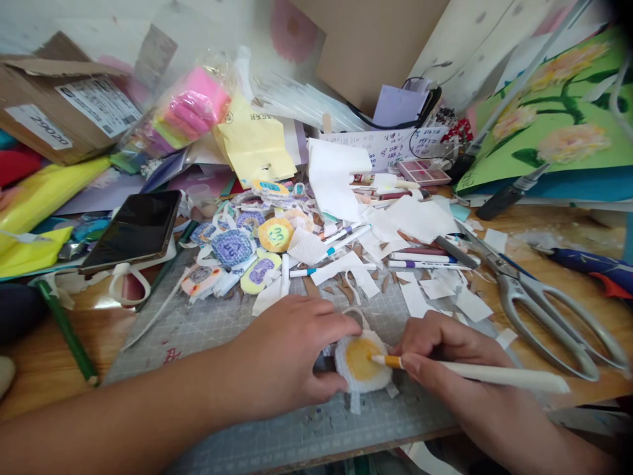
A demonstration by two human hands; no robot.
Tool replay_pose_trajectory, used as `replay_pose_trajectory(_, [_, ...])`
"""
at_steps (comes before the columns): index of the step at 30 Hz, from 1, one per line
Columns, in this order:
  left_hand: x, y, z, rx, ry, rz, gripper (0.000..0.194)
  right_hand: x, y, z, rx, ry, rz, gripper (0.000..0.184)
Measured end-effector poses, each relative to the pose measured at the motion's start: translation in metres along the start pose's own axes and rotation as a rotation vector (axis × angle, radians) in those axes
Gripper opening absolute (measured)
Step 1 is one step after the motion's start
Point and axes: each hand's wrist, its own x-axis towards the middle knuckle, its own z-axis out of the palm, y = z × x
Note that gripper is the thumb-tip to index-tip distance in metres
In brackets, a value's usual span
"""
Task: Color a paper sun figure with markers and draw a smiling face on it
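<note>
My left hand [301, 353] grips the left edge of a small white padded piece [380, 379] between thumb and fingers. An orange-yellow round patch covers the middle of this piece, and a thin white loop sticks up from its top. In my right hand [450, 366] is a white marker pen [509, 376] with an orange collar. Its tip touches the yellow patch or hovers just over it; I cannot tell which. Both hands are over a grey gridded cutting mat [277, 435]. Beyond them lies a pile of similar coloured pieces, among them a purple-blue one [232, 247].
Large scissors [539, 310] lie open on the right, near a blue glue gun [578, 260]. White paper scraps [420, 221] and several markers [425, 257] litter the mat's far side. A phone [133, 227], a green pen [66, 330] and a cardboard box [64, 99] are on the left.
</note>
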Motion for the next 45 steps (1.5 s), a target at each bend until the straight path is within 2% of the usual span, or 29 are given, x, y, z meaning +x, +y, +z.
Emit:
replay_pose_trajectory(7, [0.0, 0.0, -0.001, -0.006, -0.014, -0.015, 0.04, 0.002, 0.003, -0.001, 0.033, 0.002, -0.02, 0.019])
replay_pose_trajectory(14, [-0.001, 0.0, -0.001, 0.003, -0.004, -0.014, 0.041, 0.002, -0.003, 0.004, -0.045, 0.049, 0.028, 0.017])
replay_pose_trajectory(19, [0.001, 0.0, -0.001, -0.005, -0.017, -0.025, 0.04, 0.006, 0.0, 0.0, -0.041, 0.078, -0.019, 0.019])
replay_pose_trajectory(24, [-0.001, -0.001, 0.001, 0.001, -0.008, -0.015, 0.042, 0.006, 0.006, -0.009, -0.016, 0.018, -0.065, 0.019])
replay_pose_trajectory(29, [-0.002, -0.001, 0.001, 0.0, -0.001, -0.007, 0.043, 0.002, 0.01, -0.015, 0.0, -0.049, -0.048, 0.018])
replay_pose_trajectory(32, [-0.002, -0.001, 0.001, 0.0, 0.007, -0.003, 0.041, 0.0, 0.009, -0.014, 0.004, -0.071, -0.033, 0.017])
replay_pose_trajectory(38, [0.0, -0.001, 0.001, -0.007, 0.009, -0.006, 0.042, -0.004, 0.003, -0.007, 0.047, -0.025, 0.021, 0.017])
replay_pose_trajectory(45, [0.0, -0.001, 0.001, 0.001, 0.007, -0.014, 0.043, -0.004, 0.004, -0.004, -0.1, -0.101, -0.067, 0.017])
